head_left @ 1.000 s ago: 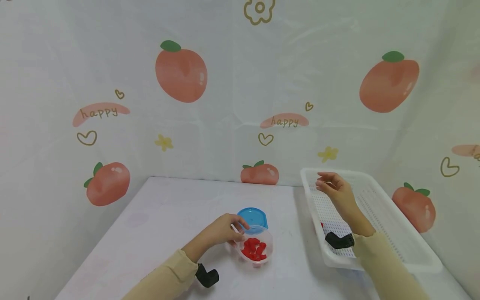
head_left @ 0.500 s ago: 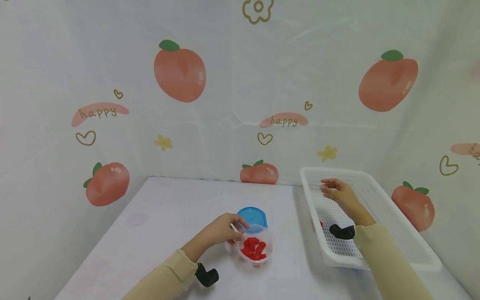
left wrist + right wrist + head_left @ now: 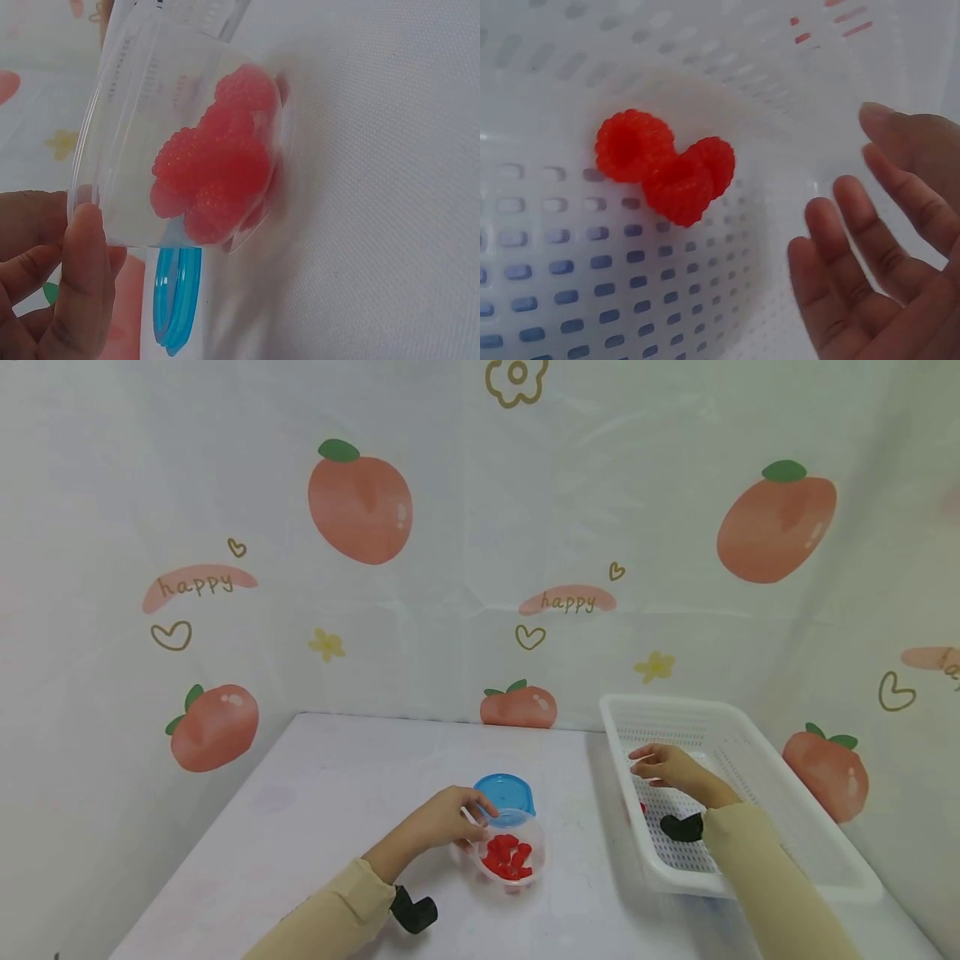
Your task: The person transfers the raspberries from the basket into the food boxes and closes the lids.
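Note:
My left hand (image 3: 452,818) pinches the rim of a clear plastic tub (image 3: 127,172) between thumb and fingers. Several red raspberries (image 3: 214,161) lie in the tub's bottom. A blue lid (image 3: 504,793) rests just behind the tub. Inside a white perforated basket (image 3: 832,889), my right hand (image 3: 671,768) hovers with relaxed, spread fingers and holds nothing. Three raspberries (image 3: 679,191) sit together against the basket's wall in the right wrist view, a short way from the fingertips. In the head view the basket's near-left wall hides most of them.
The white table (image 3: 360,768) carries the tub at its middle and the basket at its right. Behind it hangs a curtain (image 3: 450,652) with fruit prints. A black wrist mount (image 3: 414,912) hangs below the left cuff, and another black mount (image 3: 681,828) is below the right.
My right hand has lowered into the basket, coming down towards its left side. The left hand and the tub have stayed in place.

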Demonstrator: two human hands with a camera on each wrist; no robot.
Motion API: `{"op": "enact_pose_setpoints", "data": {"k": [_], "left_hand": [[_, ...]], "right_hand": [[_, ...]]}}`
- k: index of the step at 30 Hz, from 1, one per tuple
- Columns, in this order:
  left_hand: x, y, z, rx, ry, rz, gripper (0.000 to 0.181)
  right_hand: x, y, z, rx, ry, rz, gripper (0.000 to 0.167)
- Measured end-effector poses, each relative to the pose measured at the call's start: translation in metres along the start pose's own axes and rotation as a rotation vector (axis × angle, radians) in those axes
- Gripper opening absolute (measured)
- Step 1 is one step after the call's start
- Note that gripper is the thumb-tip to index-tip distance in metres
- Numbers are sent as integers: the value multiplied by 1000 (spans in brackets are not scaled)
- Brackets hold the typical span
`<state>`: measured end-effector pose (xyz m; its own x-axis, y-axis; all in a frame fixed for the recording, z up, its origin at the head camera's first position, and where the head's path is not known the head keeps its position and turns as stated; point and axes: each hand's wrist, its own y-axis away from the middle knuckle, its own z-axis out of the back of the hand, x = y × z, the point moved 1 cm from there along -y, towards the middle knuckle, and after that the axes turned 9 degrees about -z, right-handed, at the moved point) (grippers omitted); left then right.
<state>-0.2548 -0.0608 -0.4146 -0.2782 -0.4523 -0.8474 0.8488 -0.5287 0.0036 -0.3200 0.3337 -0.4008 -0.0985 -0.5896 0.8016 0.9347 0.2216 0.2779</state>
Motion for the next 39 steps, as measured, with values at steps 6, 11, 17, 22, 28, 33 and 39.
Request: {"op": "enact_pose_setpoints", "data": {"k": [6, 11, 17, 22, 28, 33, 39], "left_hand": [[1, -1, -1, 0, -6, -3, 26], [-1, 0, -2, -2, -4, 1, 27], [-3, 1, -2, -4, -3, 10, 26], [-3, 1, -1, -6, 5, 19, 26], [-3, 1, -1, -5, 8, 20, 26], [-3, 1, -1, -4, 7, 20, 26], [-4, 1, 0, -3, 8, 18, 26]], "right_hand": [[-9, -2, -1, 98, 49, -68, 38], [-13, -3, -3, 133, 78, -111, 33], [-13, -2, -7, 169, 111, -117, 26], [-11, -2, -9, 163, 176, -123, 20], [-9, -2, -11, 145, 236, -134, 14], [-10, -4, -12, 142, 256, -144, 11], [-10, -5, -11, 139, 268, -142, 13]]}}
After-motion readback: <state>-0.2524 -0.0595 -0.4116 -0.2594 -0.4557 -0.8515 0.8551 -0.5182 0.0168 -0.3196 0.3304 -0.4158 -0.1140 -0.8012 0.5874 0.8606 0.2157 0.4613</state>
